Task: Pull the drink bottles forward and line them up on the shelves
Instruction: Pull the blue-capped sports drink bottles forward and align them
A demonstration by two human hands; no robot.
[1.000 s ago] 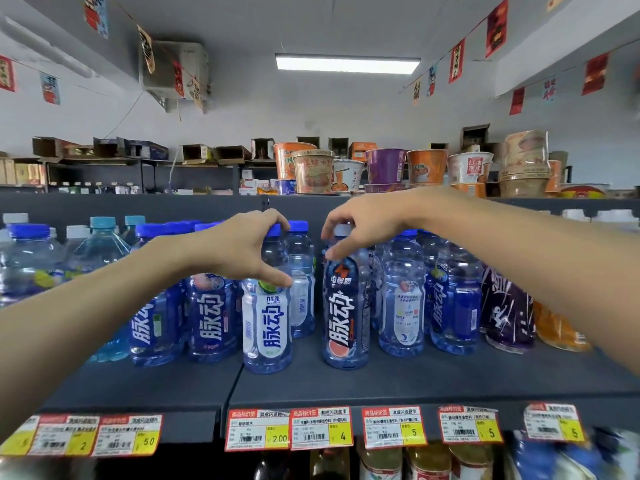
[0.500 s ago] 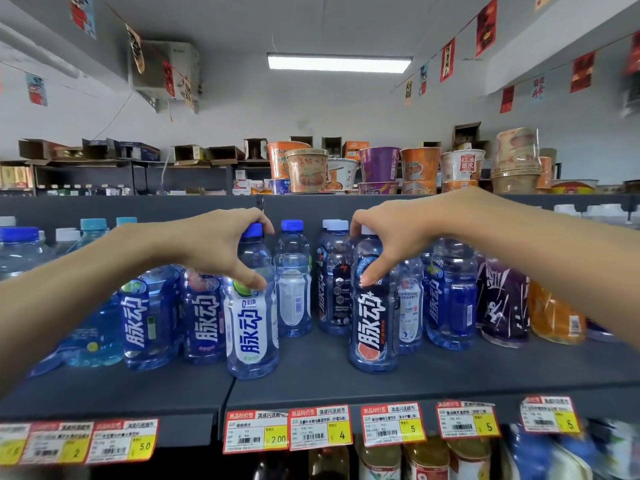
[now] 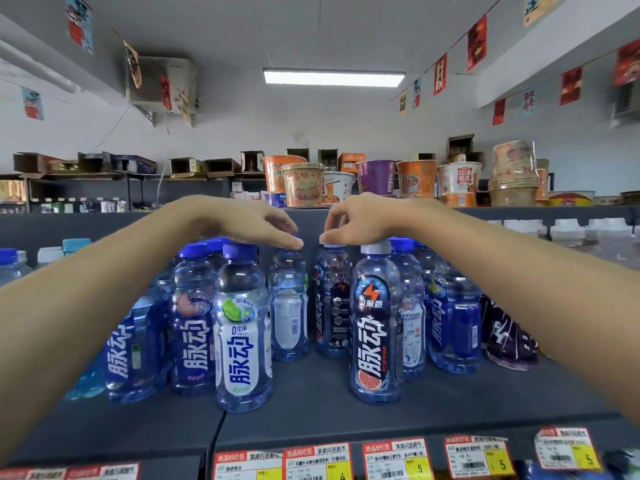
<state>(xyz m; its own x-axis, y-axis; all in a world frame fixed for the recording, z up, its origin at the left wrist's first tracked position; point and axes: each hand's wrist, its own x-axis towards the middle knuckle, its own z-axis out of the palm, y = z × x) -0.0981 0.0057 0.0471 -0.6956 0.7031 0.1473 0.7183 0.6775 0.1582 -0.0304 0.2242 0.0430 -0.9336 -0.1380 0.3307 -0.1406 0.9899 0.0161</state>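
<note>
Two bottles in the back row are the ones in hand. The left hand reaches over the front row with its fingers stretched out to the blue cap of the clear-backed bottle. The fingertips touch the cap, but whether they close round it cannot be told. The right hand has its fingers curled down onto the pale cap of the dark-label bottle just beside it, in what looks like a pinch. Both bottles stand upright, long axis vertical, directly under their hands and set well back on the shelf. In front of them the lime-label bottle and the grapefruit-label bottle stand nearer the edge, with an open lane between them. The coming move likely turns on that lane: each rear bottle lies behind and inward of a front one, so the pull must run straight toward the person. Held only at the cap, a tall bottle could tip if its base drags.
</note>
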